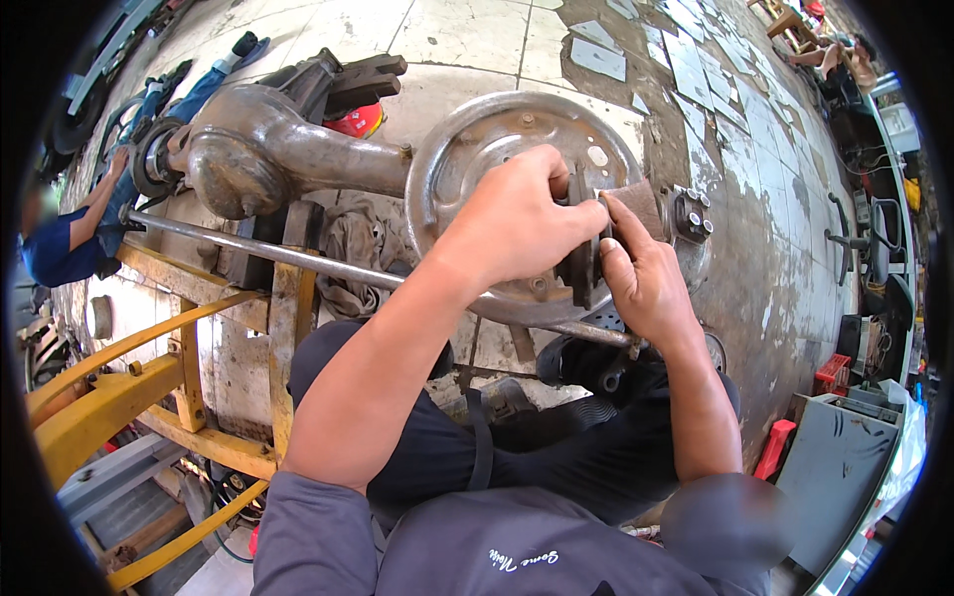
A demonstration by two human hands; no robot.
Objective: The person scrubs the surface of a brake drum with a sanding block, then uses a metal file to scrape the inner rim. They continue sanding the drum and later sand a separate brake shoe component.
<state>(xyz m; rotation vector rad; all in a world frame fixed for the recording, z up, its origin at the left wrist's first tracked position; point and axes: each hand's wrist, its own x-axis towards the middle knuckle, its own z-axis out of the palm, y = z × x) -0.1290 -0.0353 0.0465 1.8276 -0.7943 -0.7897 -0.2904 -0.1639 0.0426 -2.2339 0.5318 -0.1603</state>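
Note:
In front of my knees stands the round metal backing plate of a vehicle axle. My left hand is closed at the upper part of a dark, narrow, plate-like metal part, seen nearly edge-on, perhaps a brake shoe. My right hand pinches a brown sheet, which looks like sandpaper, against the right side of that part. Both hands nearly touch at its top. The fingertips of my left hand are partly hidden. Right of the sheet shows a hub end with several bolts.
The axle's rounded housing extends left. A long metal rod crosses before it, over a yellow frame. A co-worker in blue is at the far left. Cloth lies under the axle; a grey cabinet stands right.

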